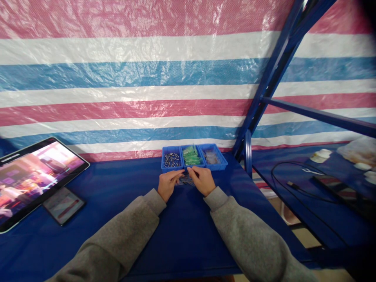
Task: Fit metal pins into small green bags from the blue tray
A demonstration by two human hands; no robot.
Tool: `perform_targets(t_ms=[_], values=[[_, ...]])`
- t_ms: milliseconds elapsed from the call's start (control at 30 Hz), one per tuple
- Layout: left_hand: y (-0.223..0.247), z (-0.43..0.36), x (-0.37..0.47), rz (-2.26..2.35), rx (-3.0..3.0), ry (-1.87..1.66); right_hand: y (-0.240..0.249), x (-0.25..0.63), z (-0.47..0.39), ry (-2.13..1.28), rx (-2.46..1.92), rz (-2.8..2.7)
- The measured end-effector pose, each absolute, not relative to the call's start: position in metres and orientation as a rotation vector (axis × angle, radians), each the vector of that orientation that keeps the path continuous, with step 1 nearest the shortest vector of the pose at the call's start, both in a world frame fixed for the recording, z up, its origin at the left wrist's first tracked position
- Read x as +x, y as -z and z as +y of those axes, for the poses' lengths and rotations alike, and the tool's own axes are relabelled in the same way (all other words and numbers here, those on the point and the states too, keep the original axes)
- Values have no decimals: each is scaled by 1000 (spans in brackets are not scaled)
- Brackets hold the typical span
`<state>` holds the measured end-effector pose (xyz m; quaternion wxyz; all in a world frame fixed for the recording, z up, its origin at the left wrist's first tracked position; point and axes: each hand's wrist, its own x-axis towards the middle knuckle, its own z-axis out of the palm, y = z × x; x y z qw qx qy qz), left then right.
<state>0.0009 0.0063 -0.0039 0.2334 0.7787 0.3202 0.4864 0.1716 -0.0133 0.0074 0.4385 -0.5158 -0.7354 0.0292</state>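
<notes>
My left hand [169,185] and my right hand [203,180] are close together at the front of three joined blue bins. Both have thumb and fingers pinched, and whatever is between them is too small to make out. Just under and between the fingertips lies a small heap of thin, partly see-through pieces [187,180] on the table. The left bin [163,166] contains small metal pieces [172,159] with dark parts. Green plastic packets [191,156] fill the middle bin. In the right bin [222,160] are clear packets [211,157].
A tablet [38,176] with a lit screen rests at the left, partly over a phone [65,205]. Blue metal framing [270,74] rises at the right. Beyond it, a second table [311,219] carries a black cable [317,199] and a white bottle [320,156]. Striped sheeting [132,74] hangs behind.
</notes>
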Motion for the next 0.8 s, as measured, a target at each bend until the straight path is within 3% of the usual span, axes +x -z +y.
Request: perform_targets(t_ms=[800], values=[[2, 7, 3, 851, 1922, -1389, -11, 173, -15, -61, -1321, -1769]])
